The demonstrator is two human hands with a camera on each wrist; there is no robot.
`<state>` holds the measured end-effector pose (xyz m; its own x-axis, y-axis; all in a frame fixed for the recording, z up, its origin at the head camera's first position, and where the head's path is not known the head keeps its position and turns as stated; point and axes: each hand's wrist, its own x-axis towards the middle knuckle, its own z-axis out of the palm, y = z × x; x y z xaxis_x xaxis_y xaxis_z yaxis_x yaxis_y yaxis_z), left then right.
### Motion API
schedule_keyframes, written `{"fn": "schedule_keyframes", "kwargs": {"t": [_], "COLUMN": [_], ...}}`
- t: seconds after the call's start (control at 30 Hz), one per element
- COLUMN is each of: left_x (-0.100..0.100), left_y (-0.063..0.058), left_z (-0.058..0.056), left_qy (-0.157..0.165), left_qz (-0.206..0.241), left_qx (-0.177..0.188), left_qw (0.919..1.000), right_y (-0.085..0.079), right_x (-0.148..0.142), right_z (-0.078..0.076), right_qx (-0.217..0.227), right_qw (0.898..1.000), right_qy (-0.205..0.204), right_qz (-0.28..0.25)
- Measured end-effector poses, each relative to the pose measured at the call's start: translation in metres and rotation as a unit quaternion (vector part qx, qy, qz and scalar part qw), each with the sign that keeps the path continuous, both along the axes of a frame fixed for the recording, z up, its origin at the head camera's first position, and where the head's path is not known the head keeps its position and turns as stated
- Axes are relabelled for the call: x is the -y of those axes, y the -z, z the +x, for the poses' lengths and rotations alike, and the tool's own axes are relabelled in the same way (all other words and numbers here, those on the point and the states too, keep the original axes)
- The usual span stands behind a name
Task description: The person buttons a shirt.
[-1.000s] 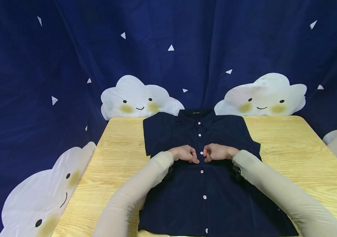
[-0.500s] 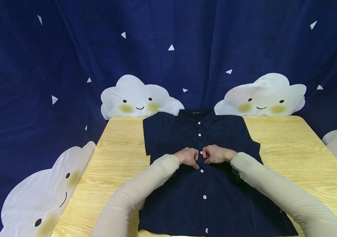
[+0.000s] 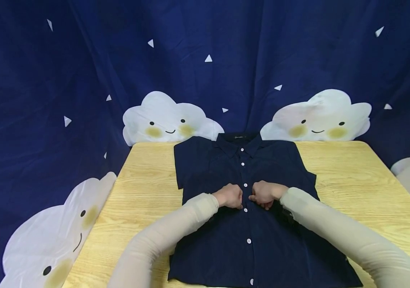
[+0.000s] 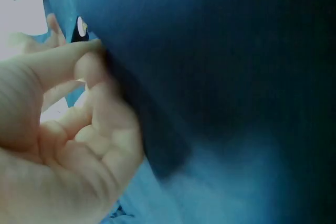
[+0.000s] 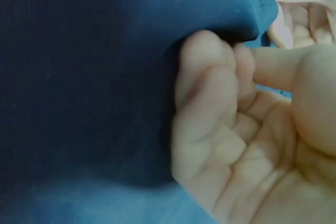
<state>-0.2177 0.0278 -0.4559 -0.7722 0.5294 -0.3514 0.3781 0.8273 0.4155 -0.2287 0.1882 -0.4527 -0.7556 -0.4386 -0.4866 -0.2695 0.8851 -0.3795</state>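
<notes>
A dark navy short-sleeved shirt (image 3: 212,244) lies spread flat, collar at the far side, with a row of white buttons down its front. My left hand (image 3: 229,195) pinches the cloth just left of the front strip, between two white buttons. Opposite it, my right hand (image 3: 265,193) holds the shirt on the other side of the strip, thumb and curled fingers together. In the left wrist view, a white button (image 4: 81,27) shows close above the thumb tip. Cloth rises beside the curled fingers (image 5: 207,103) in the right wrist view, and the fingertips are partly hidden.
The shirt rests on a light wood-grain table (image 3: 147,172) with rounded far corners. Behind it hangs a dark blue curtain (image 3: 197,24) printed with white smiling clouds (image 3: 169,116) and small white triangles. Pale sleeves (image 3: 169,224) cover both forearms.
Both hands have shifted slightly down the front strip toward the near side. The right hand's fingers have moved off the middle button, which now shows fully. The shirt stays in place.
</notes>
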Motion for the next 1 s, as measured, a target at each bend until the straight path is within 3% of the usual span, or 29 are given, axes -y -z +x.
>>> {"fn": "schedule_keyframes", "kwargs": {"t": [0.2,0.33,0.43,0.73,1.0], "left_x": [0.003,0.004,0.004,-0.002,-0.007], "left_y": [0.0,0.0,0.002,0.002,0.001], "left_z": [0.0,0.0,0.001,0.004,0.006], "left_qy": [-0.011,-0.014,-0.016,-0.024,-0.05], "left_qz": [0.059,0.074,0.067,0.052,0.03], "left_qx": [0.101,0.128,0.122,0.089,0.08], "left_qw": [0.9932,0.9888,0.9901,0.9944,0.995], "right_y": [-0.001,-0.004,-0.005,-0.01,-0.012], "right_x": [0.004,0.009,0.013,0.016,0.017], "right_z": [0.002,0.004,0.007,0.013,0.016], "right_qx": [0.045,0.073,0.082,0.052,0.07], "right_qw": [0.999,0.997,0.996,0.996,0.995], "right_qy": [-0.004,0.008,0.019,0.019,0.041], "right_qz": [0.008,0.025,0.038,0.067,0.049]}}
